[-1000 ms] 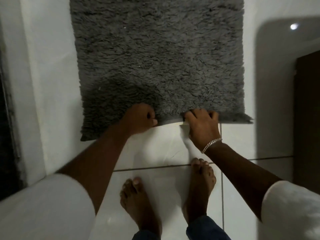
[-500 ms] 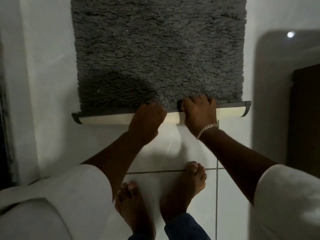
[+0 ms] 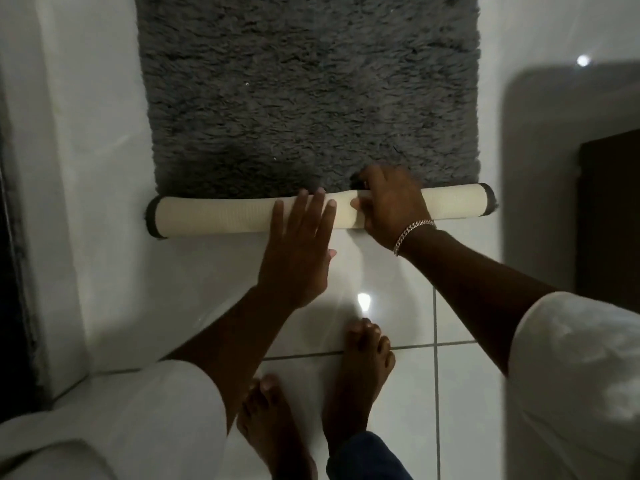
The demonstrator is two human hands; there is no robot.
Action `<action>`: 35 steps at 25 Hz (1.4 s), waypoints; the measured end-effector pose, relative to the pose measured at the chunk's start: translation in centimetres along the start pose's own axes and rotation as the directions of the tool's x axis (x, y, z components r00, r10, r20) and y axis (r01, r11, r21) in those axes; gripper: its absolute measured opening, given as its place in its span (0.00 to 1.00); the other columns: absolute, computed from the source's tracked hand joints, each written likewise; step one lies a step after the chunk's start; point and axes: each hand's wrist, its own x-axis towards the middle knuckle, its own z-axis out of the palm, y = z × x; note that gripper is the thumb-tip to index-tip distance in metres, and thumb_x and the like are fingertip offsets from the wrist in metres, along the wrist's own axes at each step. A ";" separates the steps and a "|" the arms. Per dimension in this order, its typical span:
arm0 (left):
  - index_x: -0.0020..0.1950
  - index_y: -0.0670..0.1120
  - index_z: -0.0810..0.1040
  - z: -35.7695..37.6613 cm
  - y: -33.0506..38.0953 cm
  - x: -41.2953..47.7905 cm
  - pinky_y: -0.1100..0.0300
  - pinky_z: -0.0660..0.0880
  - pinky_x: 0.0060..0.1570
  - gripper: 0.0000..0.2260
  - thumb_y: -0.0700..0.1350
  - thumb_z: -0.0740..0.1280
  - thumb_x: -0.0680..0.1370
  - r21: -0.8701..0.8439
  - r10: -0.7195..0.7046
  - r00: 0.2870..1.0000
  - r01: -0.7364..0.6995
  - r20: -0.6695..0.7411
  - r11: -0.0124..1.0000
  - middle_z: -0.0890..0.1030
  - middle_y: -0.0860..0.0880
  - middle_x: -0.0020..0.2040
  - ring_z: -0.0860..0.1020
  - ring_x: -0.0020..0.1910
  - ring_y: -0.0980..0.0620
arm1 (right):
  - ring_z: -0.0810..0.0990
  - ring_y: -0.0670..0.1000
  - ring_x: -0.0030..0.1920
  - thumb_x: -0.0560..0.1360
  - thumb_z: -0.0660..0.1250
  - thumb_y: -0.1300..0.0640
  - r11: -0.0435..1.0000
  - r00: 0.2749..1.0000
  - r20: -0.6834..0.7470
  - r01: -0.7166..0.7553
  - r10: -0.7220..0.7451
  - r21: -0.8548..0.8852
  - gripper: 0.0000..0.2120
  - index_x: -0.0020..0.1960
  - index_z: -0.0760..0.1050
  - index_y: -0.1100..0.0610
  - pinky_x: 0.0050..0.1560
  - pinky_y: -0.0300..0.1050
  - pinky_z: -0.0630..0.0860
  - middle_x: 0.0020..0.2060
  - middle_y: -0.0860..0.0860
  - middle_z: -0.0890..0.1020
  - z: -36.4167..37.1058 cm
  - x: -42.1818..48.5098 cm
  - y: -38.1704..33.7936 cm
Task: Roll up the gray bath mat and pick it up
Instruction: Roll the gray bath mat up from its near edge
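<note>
The shaggy gray bath mat (image 3: 308, 95) lies flat on the white tiled floor and runs out of view at the top. Its near edge is rolled into a thin tube (image 3: 214, 214) that shows the cream backing. My left hand (image 3: 298, 247) rests flat on the middle of the roll, fingers spread and pointing forward. Just to its right, my right hand (image 3: 391, 207), with a silver bracelet on the wrist, curls over the roll, its fingers on the far side against the pile.
My two bare feet (image 3: 363, 372) stand on the tiles just behind the roll. A white raised ledge (image 3: 69, 202) runs along the left. A dark brown door or panel (image 3: 609, 216) stands at the right.
The near edge went from lifted, to a narrow fold, to a thicker roll farther up the mat. My left hand opened from a fist to a flat palm on the roll.
</note>
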 end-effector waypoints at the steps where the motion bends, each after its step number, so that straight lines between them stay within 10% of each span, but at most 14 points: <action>1: 0.78 0.42 0.50 0.5 -0.7 0.6 0.34 0.50 0.75 0.35 0.54 0.59 0.77 0.006 0.017 1.000 -0.017 0.000 1.000 0.52 0.39 0.80 0.50 0.79 0.38 | 0.74 0.61 0.60 0.76 0.65 0.52 0.998 0.997 -0.078 -0.016 0.012 -0.056 0.17 0.62 0.73 0.58 0.66 0.58 0.66 0.58 0.60 0.78 0.1 -0.5 -0.1; 6: 0.79 0.42 0.50 -0.5 -3.5 5.8 0.35 0.48 0.76 0.32 0.60 0.47 0.80 -0.005 0.030 0.999 -0.030 -0.029 1.000 0.52 0.41 0.80 0.49 0.80 0.41 | 0.54 0.59 0.79 0.80 0.50 0.45 0.994 0.998 -0.053 0.012 -0.018 -0.113 0.29 0.76 0.60 0.58 0.75 0.66 0.46 0.78 0.59 0.60 1.7 -2.0 -0.3; 13: 0.79 0.44 0.47 -3.9 -3.2 6.6 0.28 0.43 0.72 0.33 0.62 0.46 0.81 0.078 -0.098 0.987 0.108 -0.124 0.991 0.51 0.42 0.81 0.48 0.79 0.39 | 0.44 0.56 0.80 0.81 0.44 0.41 0.996 0.996 0.093 0.008 0.000 -0.089 0.32 0.79 0.48 0.58 0.76 0.63 0.41 0.80 0.55 0.49 -1.1 5.6 0.8; 17: 0.79 0.48 0.45 -4.1 -4.2 8.4 0.24 0.43 0.69 0.33 0.63 0.47 0.80 0.011 -0.265 0.962 0.266 -0.067 0.964 0.49 0.46 0.81 0.46 0.79 0.38 | 0.47 0.59 0.79 0.80 0.48 0.46 0.999 1.000 -0.002 0.011 -0.011 -0.032 0.32 0.78 0.51 0.62 0.77 0.63 0.47 0.79 0.60 0.51 -2.5 5.6 -0.4; 24: 0.79 0.44 0.51 -7.1 -9.1 17.2 0.28 0.43 0.72 0.31 0.59 0.45 0.80 -0.097 -0.208 0.971 0.197 -0.120 0.976 0.53 0.43 0.81 0.49 0.79 0.41 | 0.46 0.57 0.80 0.80 0.47 0.41 0.988 0.997 0.051 0.062 -0.056 -0.138 0.34 0.79 0.49 0.60 0.76 0.60 0.42 0.80 0.57 0.51 -3.4 10.3 -0.1; 29: 0.79 0.47 0.54 -7.4 -8.5 14.4 0.33 0.45 0.75 0.29 0.57 0.51 0.80 -0.037 0.131 0.985 -0.136 -0.116 0.990 0.56 0.43 0.80 0.49 0.79 0.40 | 0.45 0.57 0.79 0.81 0.42 0.41 0.991 0.988 0.151 0.049 -0.029 -0.128 0.33 0.79 0.49 0.59 0.76 0.61 0.42 0.80 0.57 0.50 -6.2 15.2 -0.1; 35: 0.79 0.49 0.53 -10.3 -11.6 20.9 0.32 0.48 0.74 0.30 0.58 0.53 0.79 -0.077 0.013 0.997 -0.018 -0.070 0.997 0.58 0.47 0.80 0.53 0.79 0.44 | 0.45 0.58 0.79 0.80 0.48 0.42 0.994 0.995 -0.055 -0.088 0.084 -0.068 0.32 0.79 0.51 0.57 0.75 0.65 0.41 0.80 0.57 0.51 -6.8 13.8 -2.6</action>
